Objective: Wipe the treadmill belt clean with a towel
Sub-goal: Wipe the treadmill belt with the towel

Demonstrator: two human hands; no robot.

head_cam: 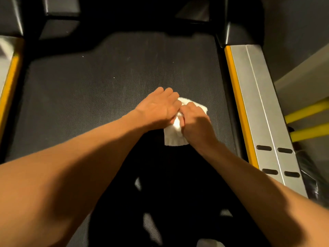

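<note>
On the dark textured treadmill belt (89, 97), slightly right of its centre line, a small white towel (175, 138) lay bunched beneath both of the person's hands. The left hand (158, 108) pressed flat-knuckled on the far-left part of the cloth, its fingers curled down over the fabric; the right hand (195, 122) was closed in a pinch around a raised fold of the towel, with a near corner left free and lying on the belt. Both hands thus held the towel, touching one another over it. The silver side rail (263, 104) with its yellow edge strip (238, 104) ran along the right, near the towel but apart from it; a matching yellow strip (8, 90) showed at the far left. Several pale specks (114, 78) remained on the belt farther away, which suggested that much of the surface was not yet wiped. The step in hand appeared to be gathering the cloth into a firm pad. To do it well, the loose corner would be tucked under, the palms would bear down evenly, and strokes would run in overlapping lanes from rail to rail, working toward the far specks without dragging grit back over wiped belt.
</note>
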